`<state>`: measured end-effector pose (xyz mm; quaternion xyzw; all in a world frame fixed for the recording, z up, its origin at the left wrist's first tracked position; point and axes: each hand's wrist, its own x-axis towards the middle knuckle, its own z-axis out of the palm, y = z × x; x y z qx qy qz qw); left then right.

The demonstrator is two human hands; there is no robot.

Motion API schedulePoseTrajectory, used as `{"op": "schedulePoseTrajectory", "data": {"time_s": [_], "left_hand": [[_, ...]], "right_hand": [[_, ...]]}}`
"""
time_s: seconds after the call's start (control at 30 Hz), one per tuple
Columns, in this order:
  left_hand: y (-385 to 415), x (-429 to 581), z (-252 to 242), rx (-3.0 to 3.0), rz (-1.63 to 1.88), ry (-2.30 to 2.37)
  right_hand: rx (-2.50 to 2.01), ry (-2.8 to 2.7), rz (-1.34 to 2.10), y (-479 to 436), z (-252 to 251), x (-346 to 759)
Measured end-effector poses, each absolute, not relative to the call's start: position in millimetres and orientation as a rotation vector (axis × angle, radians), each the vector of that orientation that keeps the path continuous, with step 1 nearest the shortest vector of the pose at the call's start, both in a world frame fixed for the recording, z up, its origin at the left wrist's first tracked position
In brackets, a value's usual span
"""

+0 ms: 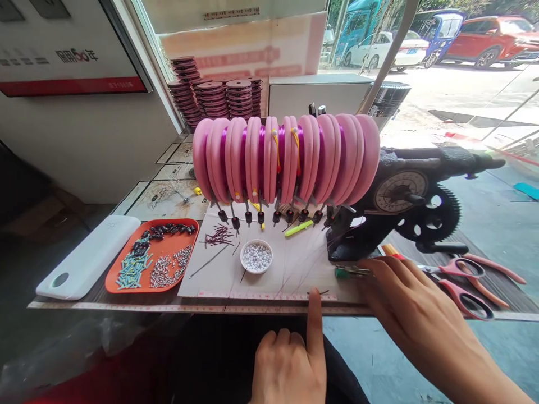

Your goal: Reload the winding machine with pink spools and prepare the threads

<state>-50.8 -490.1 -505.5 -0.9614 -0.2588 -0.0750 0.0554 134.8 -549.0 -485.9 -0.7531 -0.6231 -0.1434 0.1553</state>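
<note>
Pale board [219, 280] bears a thin dark strand [324, 292] lying left-right.

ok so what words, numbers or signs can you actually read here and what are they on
"年": ends the dark lettering on the wall board; characters before it unclear.
Too small: white text on its red band.
Too small: printed line on the window panel; faint red lettering below it, blurred.
Too small: markings on the machine's dial.
Too small: marks on the ruler strip.
Too small: white car's plate.
</note>
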Motion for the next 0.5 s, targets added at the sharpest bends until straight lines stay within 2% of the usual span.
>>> {"op": "schedulePoseTrajectory", "data": {"time_s": [0.23,0.4,0.5], "left_hand": [[-489,-49,-506,-2.892,-0.287,-0.769],[-485,-50,-507,-2.877,-0.346,-0.745],[-483,-51,-508,-2.869,-0.384,-0.744]], "right_hand": [[-2.152,-1.659,-0.406,-562,-481,139],[-2.433,-1.291,-0.544,-595,-473,171],[-2.598,-1.208,-0.491,-611,-473,190]]}}
